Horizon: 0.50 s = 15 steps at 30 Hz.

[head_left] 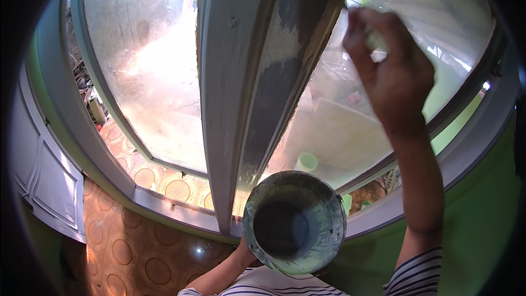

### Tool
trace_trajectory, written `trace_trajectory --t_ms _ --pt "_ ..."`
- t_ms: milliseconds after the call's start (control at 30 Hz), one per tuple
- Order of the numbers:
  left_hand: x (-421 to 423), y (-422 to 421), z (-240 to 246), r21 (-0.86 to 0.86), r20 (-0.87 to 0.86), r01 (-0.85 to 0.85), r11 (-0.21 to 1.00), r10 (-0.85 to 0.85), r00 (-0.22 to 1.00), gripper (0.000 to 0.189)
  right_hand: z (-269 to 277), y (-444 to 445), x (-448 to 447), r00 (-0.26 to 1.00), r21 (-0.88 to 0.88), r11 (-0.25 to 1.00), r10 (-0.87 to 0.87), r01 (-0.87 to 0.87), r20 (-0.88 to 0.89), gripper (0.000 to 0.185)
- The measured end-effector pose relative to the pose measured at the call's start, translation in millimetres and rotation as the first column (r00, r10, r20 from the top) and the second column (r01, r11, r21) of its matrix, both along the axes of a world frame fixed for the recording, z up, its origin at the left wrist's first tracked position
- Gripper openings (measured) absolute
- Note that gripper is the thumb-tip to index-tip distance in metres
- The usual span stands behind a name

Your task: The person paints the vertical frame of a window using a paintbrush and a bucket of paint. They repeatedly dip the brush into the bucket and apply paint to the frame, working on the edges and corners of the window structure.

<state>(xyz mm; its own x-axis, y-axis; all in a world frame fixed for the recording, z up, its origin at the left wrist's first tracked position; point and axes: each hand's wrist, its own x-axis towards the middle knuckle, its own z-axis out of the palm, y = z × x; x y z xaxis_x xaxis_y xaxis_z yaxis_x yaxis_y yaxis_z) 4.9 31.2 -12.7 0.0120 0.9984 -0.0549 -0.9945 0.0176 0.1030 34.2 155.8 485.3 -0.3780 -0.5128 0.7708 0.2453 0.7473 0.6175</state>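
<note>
My left hand [245, 250] is mostly hidden behind a paint-smeared bucket [335, 234] and holds it at its left side. Grey paint [279, 226] lies inside, and a thin wire handle hangs at the rim. My right hand [390, 61], slightly blurred, is raised in front of the right window pane. Its fingers are pinched on a thin tool, mostly hidden, whose dark tip points at the edge of the wooden window frame [283, 57]. That frame has dark grey patches beside a paler, ragged-edged patch. A lighter grey frame member [224, 70] stands to its left.
The left window sash [144, 154] stands ajar, with glare on its glass. Below are the sill [176, 209] and patterned floor tiles [158, 269]. A white panelled door [53, 181] is at far left, a green wall [476, 213] at right. A light green container [307, 161] shows through the glass.
</note>
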Motion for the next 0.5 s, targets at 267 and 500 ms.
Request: trace_trajectory --t_ms 267,500 --pt "-1.7 3.6 28.9 0.039 -0.048 -0.022 0.999 0.024 0.999 0.051 -101.3 2.8 7.2 0.927 -0.11 0.986 -0.078 0.127 0.368 0.027" --pt "0.6 -4.5 34.0 -0.003 -0.09 -0.058 0.998 0.058 0.994 0.049 -13.0 3.8 -6.0 0.994 -0.053 0.998 0.026 -0.02 0.11 0.031"
